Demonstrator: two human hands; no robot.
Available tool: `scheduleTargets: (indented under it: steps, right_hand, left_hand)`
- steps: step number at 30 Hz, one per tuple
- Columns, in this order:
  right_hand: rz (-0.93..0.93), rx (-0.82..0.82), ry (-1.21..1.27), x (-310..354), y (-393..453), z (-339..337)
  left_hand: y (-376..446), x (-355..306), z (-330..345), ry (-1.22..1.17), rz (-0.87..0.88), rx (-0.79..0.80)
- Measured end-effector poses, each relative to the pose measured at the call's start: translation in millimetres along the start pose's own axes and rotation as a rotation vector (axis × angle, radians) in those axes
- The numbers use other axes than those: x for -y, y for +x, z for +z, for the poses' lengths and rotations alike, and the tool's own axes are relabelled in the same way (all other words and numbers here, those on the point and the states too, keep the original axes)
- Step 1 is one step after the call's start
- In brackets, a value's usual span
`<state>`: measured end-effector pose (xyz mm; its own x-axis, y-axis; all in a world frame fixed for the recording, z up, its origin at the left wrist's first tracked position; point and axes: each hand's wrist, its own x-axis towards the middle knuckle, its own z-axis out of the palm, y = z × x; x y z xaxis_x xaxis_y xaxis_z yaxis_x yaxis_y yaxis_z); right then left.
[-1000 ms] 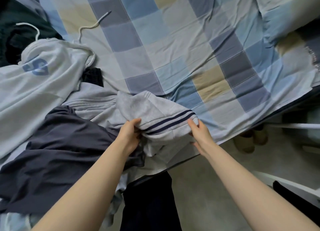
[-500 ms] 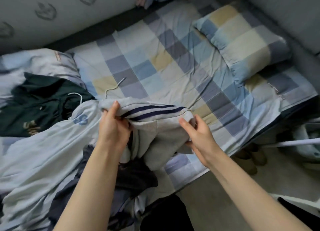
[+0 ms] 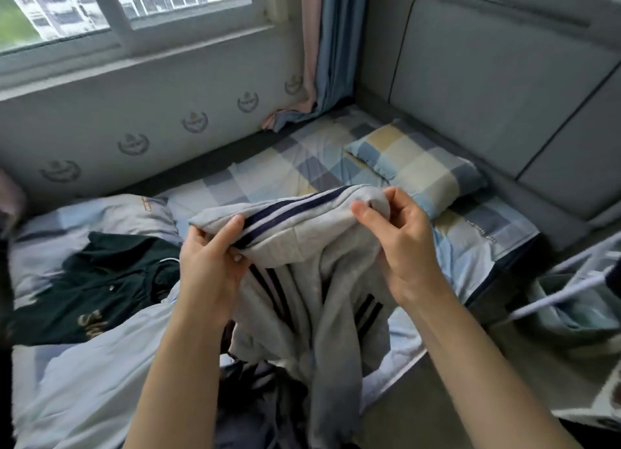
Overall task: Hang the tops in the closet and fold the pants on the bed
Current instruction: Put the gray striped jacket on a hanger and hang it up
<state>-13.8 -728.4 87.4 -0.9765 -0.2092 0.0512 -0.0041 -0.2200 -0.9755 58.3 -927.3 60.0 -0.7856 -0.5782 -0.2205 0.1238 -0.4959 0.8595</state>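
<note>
A grey garment with navy stripes [image 3: 312,280] hangs lifted above the bed, its top edge stretched between my hands. My left hand [image 3: 211,263] grips the left end of that edge, thumb over the stripes. My right hand [image 3: 400,243] pinches the right end. Its lower part drapes down toward the bed's front edge. On the bed to the left lie a dark green top with lettering [image 3: 84,290] and a pale blue hoodie [image 3: 87,374]. A dark grey garment [image 3: 255,381] shows under the lifted one.
The checked bedsheet [image 3: 282,169] and a matching pillow [image 3: 416,169] fill the far right of the bed, against a grey padded headboard [image 3: 487,89]. A window [image 3: 100,8] and curtain [image 3: 329,45] are behind. White hangers [image 3: 564,294] lie at the right over more laundry.
Both hands have raised the striped grey garment up off the pile, and my view has tilted upward, bringing the window and headboard into sight.
</note>
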Motion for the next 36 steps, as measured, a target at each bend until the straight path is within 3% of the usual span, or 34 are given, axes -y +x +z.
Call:
scheduleTargets:
  steps: [5, 8, 11, 14, 16, 17, 19, 23, 27, 31, 36]
  right_hand:
    - [-0.098, 0.038, -0.012, 34, -21, 8]
    - [-0.147, 0.026, -0.108, 25, -51, 9]
    - [-0.176, -0.035, -0.243, 11, -78, 6]
    - [-0.194, -0.044, -0.317, 4, -102, 5]
    - [-0.178, 0.0, -0.334, 1, -118, 8]
    - [-0.166, 0.029, -0.339, 0, -126, 10]
    - [-0.136, 0.076, -0.311, 0, -142, 9]
    - [-0.056, 0.053, -0.316, 2, -163, -21]
    - [0.207, -0.317, -0.371, -15, -183, -78]
    - [0.549, -0.518, -0.224, -32, -208, -123]
    - [0.545, -0.62, -0.037, -17, -232, -169]
  left_hand:
    - [-26, -17, -11, 0.132, -0.006, -0.046]
    - [-47, -8, -28, 0.232, -0.136, 0.051]
    - [-67, 12, -45, 0.72, -0.165, 0.158]
    - [-88, 32, -44, 1.087, -0.01, 0.395]
    - [-100, 44, -28, 1.084, 0.111, 0.575]
    - [-105, 51, -18, 1.046, 0.165, 0.589]
    - [-114, 62, -3, 0.881, 0.219, 0.521]
    - [-123, 75, 5, 0.566, 0.034, 0.4]
    - [-133, 97, 16, 0.455, -0.094, 0.369]
    - [-155, 117, 43, 0.527, -0.089, 0.569]
    - [-198, 135, 84, 0.671, -0.016, 0.86]
